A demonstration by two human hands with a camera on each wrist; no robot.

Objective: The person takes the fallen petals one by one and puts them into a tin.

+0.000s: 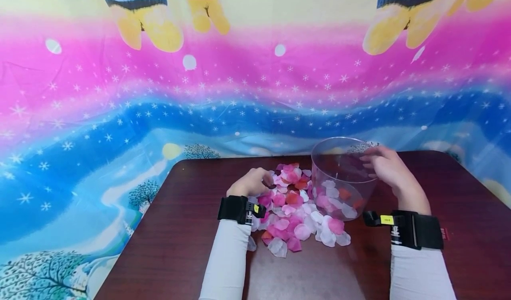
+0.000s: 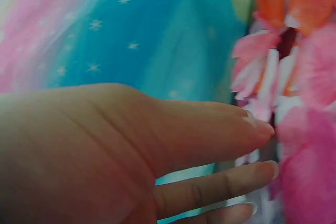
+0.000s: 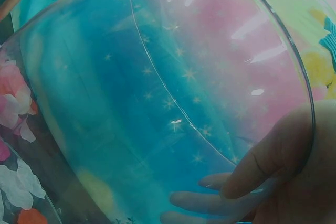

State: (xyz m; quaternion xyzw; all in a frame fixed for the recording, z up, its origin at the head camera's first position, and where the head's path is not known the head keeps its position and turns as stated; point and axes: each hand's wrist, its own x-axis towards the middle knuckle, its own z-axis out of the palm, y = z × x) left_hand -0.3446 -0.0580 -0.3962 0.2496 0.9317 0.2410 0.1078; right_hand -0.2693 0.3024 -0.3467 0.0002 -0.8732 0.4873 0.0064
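Pink, white and red petals (image 1: 293, 218) lie in a loose heap at mid-table. At the heap's left side, my left hand (image 1: 252, 182) hovers low with fingers extended toward the petals; its thumb lies close to the forefinger in the left wrist view, and nothing shows between them. A clear plastic bucket (image 1: 319, 169) stands at the heap's right, with some petals (image 1: 337, 198) inside near the bottom. My right hand (image 1: 385, 164) is at the bucket's right rim. Seen through the clear wall in the right wrist view, its fingers (image 3: 202, 203) reach past the rim, outstretched and holding nothing visible.
The dark reddish-brown table (image 1: 183, 220) has rounded far corners. Right behind its far edge hangs a patterned cloth (image 1: 255, 91) in pink and blue. Both wrists wear black straps with small cameras, the right one (image 1: 415, 229) beside the bucket.
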